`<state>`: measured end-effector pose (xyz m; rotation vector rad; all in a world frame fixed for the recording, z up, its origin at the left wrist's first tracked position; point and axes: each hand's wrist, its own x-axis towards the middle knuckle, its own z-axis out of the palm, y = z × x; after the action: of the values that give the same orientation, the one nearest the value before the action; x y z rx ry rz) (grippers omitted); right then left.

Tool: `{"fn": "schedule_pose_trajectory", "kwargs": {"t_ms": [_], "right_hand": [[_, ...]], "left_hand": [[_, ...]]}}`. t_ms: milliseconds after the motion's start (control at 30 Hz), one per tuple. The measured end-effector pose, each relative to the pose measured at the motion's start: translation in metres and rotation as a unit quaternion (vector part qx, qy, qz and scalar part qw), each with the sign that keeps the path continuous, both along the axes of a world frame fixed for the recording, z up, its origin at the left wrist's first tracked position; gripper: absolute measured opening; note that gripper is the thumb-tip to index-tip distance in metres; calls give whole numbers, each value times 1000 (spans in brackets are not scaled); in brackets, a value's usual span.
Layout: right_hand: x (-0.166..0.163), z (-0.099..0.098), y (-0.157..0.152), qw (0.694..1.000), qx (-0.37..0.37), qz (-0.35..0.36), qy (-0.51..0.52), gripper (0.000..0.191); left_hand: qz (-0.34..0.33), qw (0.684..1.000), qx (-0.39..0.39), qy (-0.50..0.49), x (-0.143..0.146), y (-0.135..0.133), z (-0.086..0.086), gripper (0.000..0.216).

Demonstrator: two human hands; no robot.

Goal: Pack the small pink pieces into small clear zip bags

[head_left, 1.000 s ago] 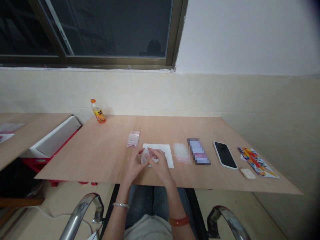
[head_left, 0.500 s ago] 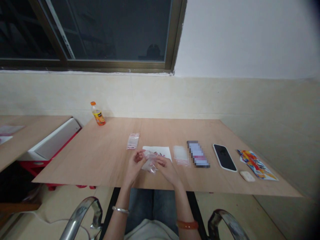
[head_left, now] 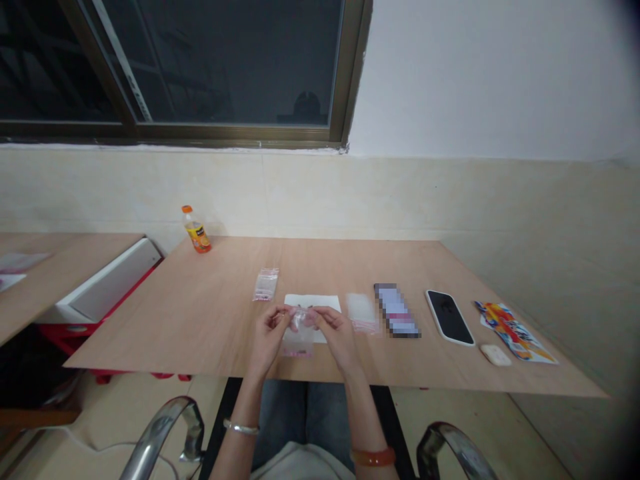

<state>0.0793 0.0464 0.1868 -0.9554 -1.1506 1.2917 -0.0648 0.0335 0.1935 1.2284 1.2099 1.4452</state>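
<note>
working the rig from afar, i watch the left hand (head_left: 268, 337) and right hand (head_left: 340, 336), slightly apart, pinch a clear bag (head_left: 299, 344) between them at the near edge of the white sheet (head_left: 313, 301); its thin film could slip or tear there, i judge, if one hand tugs harder

They wear a silver bangle (head_left: 241, 427), reddish bangle (head_left: 373, 458) and blue jeans (head_left: 283, 415).

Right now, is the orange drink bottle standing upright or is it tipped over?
Upright: the orange drink bottle has its base on the wooden table, its orange cap on top.
</note>
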Motion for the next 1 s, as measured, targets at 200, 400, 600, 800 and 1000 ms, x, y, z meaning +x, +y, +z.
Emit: {"fn": "schedule_pose_trajectory", "kwargs": {"t_ms": [200,400,600,800,1000], "right_hand": [[0,5,-3,1000,13,-5,-5,24],[-4,2,-2,999,24,-37,-13,24],[-6,13,-7,999,18,-32,-19,23],[-7,19,-11,1000,10,1,-8,22],[-10,17,-11,998,37,33,-30,20]], "left_hand": [[20,1000,2,-17,0,1,-4,19],[55,998,22,-12,7,-3,-1,19],[21,999,16,-31,7,-4,5,22],[-36,999,8,-18,10,-5,2,21],[-43,999,16,3,8,-6,4,20]]}}
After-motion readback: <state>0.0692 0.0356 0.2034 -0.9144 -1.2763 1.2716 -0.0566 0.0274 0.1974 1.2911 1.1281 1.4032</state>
